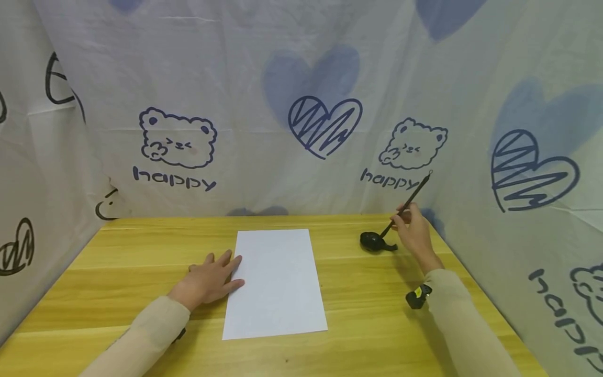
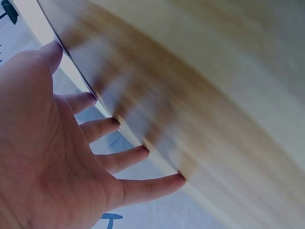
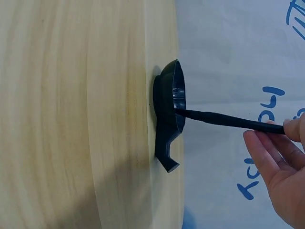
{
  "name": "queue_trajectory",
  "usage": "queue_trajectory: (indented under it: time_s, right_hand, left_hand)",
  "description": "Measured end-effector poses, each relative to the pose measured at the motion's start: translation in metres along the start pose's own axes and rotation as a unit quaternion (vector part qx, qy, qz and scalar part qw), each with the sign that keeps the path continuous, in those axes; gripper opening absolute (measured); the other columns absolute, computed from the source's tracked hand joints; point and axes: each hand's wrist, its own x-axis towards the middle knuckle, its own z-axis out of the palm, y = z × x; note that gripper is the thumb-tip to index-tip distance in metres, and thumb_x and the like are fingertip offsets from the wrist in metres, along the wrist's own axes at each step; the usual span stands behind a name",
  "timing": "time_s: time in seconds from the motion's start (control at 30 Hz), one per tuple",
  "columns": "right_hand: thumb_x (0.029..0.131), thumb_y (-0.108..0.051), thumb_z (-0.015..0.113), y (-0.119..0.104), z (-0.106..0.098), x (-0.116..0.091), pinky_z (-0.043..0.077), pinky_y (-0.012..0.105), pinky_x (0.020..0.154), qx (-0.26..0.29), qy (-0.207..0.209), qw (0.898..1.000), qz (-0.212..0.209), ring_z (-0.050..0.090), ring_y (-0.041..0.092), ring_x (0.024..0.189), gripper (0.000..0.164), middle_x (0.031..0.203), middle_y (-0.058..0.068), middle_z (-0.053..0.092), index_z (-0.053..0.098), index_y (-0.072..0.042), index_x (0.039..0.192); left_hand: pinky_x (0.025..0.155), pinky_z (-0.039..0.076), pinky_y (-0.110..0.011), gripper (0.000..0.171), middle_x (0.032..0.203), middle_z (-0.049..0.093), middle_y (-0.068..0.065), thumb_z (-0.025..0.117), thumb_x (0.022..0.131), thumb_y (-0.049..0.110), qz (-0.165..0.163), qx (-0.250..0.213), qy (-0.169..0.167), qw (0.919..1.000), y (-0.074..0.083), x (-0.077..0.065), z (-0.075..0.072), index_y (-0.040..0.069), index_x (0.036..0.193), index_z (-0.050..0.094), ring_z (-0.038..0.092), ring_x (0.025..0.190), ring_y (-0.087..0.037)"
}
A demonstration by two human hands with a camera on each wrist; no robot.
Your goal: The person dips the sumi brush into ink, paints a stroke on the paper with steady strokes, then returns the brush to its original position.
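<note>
A white sheet of paper (image 1: pixel 275 285) lies on the wooden table. My left hand (image 1: pixel 207 280) rests at its left side, fingers spread and fairly straight, with some fingertips on the paper's edge. In the left wrist view the palm of that left hand (image 2: pixel 62 148) shows, its fingertips touching the surface. Toward the table's far right, my right hand (image 1: pixel 413 230) pinches a dark writing brush (image 1: pixel 415 192) by its handle. The brush (image 3: pixel 224 119) slants down, its tip inside a small black ink dish (image 3: pixel 165 102) with a curved tail, which stands on the table.
The yellow wooden table (image 1: pixel 358 324) reaches back to a white cloth (image 1: pixel 245 68) printed with hearts and bears. Similar cloth hangs at the left and right sides. A small black device (image 1: pixel 418 297) is worn on the right wrist.
</note>
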Motion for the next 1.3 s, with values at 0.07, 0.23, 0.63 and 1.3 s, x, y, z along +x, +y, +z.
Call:
queue_trajectory:
  time_s: [0.07, 0.23, 0.63, 1.3]
  right_hand:
    - [0.103, -0.002, 0.057, 0.001, 0.000, 0.001, 0.064, 0.036, 0.079, -0.005, 0.003, 1.000, -0.007, 0.072, 0.046, 0.097, 0.022, 0.106, 0.033, 0.070, 0.052, 0.007, 0.123]
    - [0.101, 0.001, 0.059, 0.004, 0.001, 0.000, 0.064, 0.032, 0.073, -0.025, 0.011, 0.999, -0.023, 0.072, 0.048, 0.094, 0.020, 0.101, 0.034, 0.070, 0.055, 0.009, 0.119]
    - [0.102, -0.004, 0.060, 0.001, 0.001, 0.003, 0.064, 0.029, 0.073, -0.055, 0.020, 0.998, -0.027, 0.074, 0.043, 0.094, 0.020, 0.102, 0.029, 0.073, 0.057, 0.005, 0.120]
    - [0.103, -0.002, 0.057, 0.003, 0.011, 0.005, 0.063, 0.052, 0.078, -0.073, 0.013, 0.995, -0.065, 0.073, 0.043, 0.086, 0.017, 0.098, 0.030, 0.072, 0.056, 0.007, 0.117]
  left_hand:
    - [0.091, 0.041, -0.085, 0.074, 0.164, 0.036, -0.024, 0.050, 0.104, 0.058, 0.000, -0.002, 0.000, 1.0000, 0.000, 0.000, 0.000, 0.010, 0.159, 0.040, 0.038, 0.140, -0.065]
    - [0.091, 0.040, -0.086, 0.074, 0.164, 0.036, -0.024, 0.050, 0.103, 0.058, -0.001, 0.000, 0.000, 1.0000, 0.000, 0.001, 0.002, 0.010, 0.159, 0.040, 0.038, 0.140, -0.065]
    - [0.092, 0.040, -0.085, 0.074, 0.164, 0.036, -0.024, 0.050, 0.103, 0.058, -0.004, -0.005, -0.001, 1.0000, 0.000, 0.001, 0.003, 0.010, 0.158, 0.040, 0.038, 0.140, -0.065]
    - [0.092, 0.040, -0.086, 0.074, 0.165, 0.035, -0.025, 0.050, 0.104, 0.057, -0.006, -0.009, -0.001, 0.9999, 0.000, 0.000, 0.001, 0.009, 0.159, 0.040, 0.037, 0.140, -0.066]
